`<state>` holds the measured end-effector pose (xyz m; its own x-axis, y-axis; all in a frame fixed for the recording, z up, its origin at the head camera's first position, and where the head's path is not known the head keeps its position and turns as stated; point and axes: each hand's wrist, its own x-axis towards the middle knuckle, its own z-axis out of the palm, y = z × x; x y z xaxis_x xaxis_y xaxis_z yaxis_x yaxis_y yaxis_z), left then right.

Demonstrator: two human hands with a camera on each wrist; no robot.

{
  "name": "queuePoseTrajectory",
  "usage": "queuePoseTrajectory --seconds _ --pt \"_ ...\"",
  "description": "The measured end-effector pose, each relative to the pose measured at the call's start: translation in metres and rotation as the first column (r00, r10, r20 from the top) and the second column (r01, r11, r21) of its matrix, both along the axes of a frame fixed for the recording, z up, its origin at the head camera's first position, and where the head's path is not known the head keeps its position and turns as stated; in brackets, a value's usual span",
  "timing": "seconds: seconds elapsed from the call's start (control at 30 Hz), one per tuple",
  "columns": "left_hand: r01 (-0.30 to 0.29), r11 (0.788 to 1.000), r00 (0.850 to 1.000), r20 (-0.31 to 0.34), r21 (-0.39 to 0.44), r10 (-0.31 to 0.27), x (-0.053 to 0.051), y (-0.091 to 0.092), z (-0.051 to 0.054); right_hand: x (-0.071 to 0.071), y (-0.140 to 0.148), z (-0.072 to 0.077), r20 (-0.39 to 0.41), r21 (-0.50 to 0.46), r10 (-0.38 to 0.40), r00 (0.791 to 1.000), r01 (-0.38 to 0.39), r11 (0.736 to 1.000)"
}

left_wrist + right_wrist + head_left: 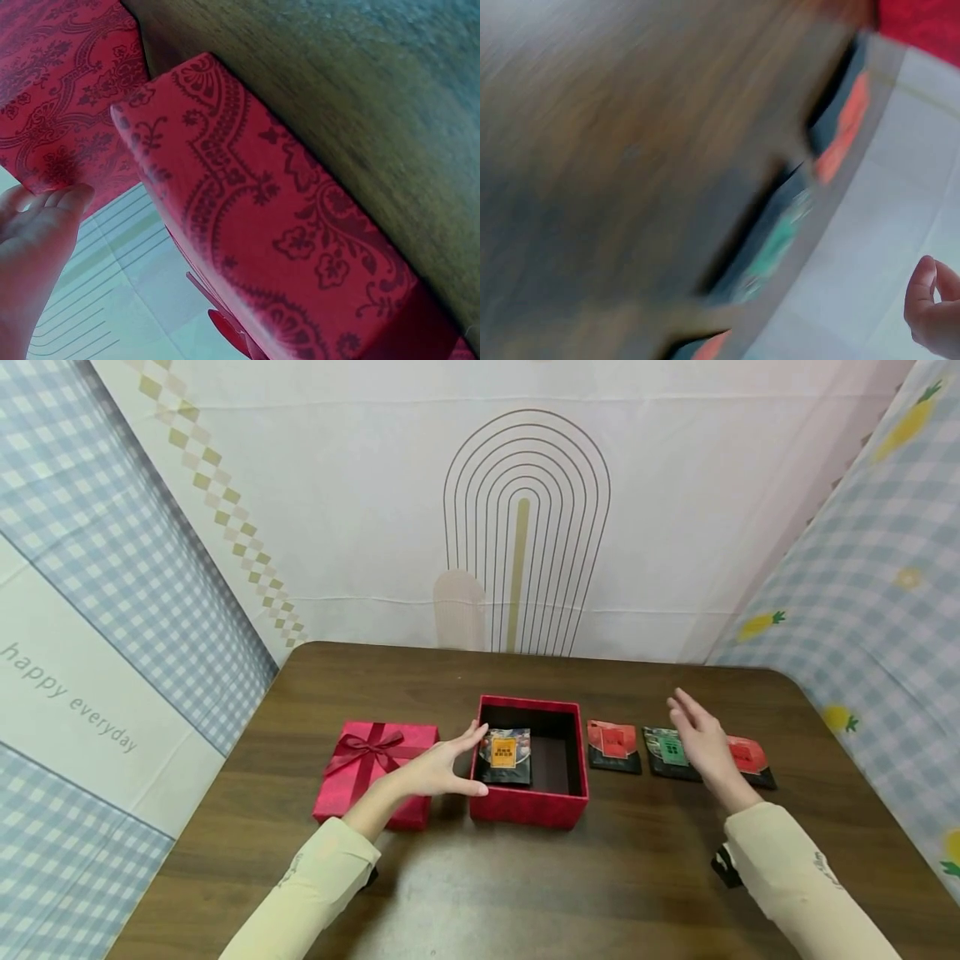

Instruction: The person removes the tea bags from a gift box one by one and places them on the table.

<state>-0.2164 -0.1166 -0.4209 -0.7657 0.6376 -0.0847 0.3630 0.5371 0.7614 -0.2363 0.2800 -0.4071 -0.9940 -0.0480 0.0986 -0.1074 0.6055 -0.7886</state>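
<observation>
An open red gift box (530,807) stands mid-table, its inside dark. One packet with an orange label (505,753) lies in its left part. My left hand (442,768) is at the box's left side, thumb and fingers spread; in the left wrist view the fingertips (71,196) rest against the patterned wall. My right hand (705,743) is raised over the packets on the right and holds nothing. Beneath it lie a green-label packet (667,748) and a red-label packet (752,758), partly covered. Another red-label packet (613,742) lies beside the box.
The red box lid (341,785) with a dark red ribbon bow lies left of the box, partly behind my left hand. The wooden table (540,885) ends at a white patterned curtain (360,527) at the back. Checked cloth hangs on both sides.
</observation>
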Motion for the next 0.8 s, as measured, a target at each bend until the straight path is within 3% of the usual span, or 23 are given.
queuePoseTrajectory --seconds 0.43,0.8 --pt "-0.01 1.0 1.0 0.023 0.008 0.009 0.001 -0.001 0.0 0.003 -0.07 0.02 -0.06 -0.06 0.126 0.99 -0.13 0.99" --pt "0.0 1.0 1.0 0.018 0.023 -0.001 0.001 0.0 0.0 0.001 -0.113 0.028 -0.027 -0.141 0.251 0.967 -0.253 0.957"
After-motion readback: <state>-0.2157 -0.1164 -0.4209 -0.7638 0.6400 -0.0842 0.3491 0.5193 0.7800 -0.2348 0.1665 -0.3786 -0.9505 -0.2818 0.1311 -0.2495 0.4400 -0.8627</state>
